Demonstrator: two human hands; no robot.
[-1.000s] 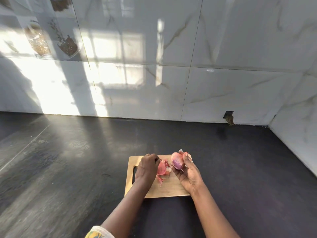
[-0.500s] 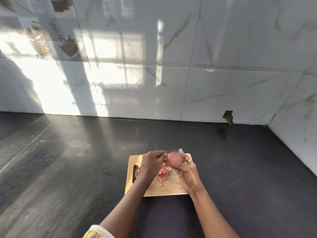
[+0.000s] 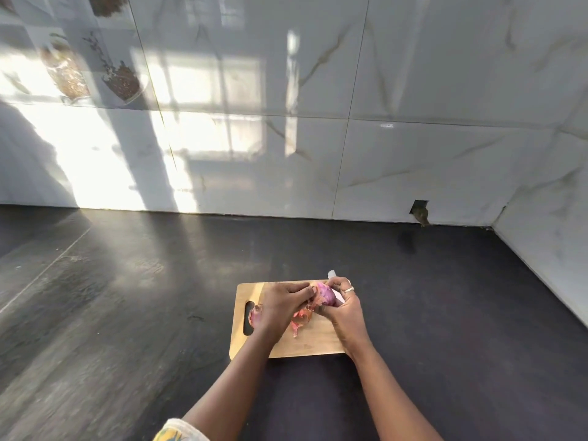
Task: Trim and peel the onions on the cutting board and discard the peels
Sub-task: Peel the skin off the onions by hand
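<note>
as both hands meet over the far half of the board (image 3: 305,348), what i watch is how the onion (image 3: 325,296) lies from the left hand (image 3: 278,305). starting at the left, by the slot (image 3: 248,323), a pinkish bit (image 3: 256,313) peeks out from under that hand; onion or peel, i cannot tell. the left fingers are curled, their tips pinching at the onion's left side, seemingly on a flap of skin. below and between the hands, pink peels (image 3: 300,323) lie heaped on the board. the onion sits just right of those fingertips, held above the board, its long axis pointing roughly away from me as best i can judge. it shows glossy purple on top, with paler orange skin clinging at the near left. the right hand (image 3: 346,310) wraps round it from the right, a ring (image 3: 349,289) on one finger. a pale blade tip (image 3: 331,274) pokes out beyond that hand, so i judge it holds a knife too. the pull, i'd say, wants to go left and down.
</note>
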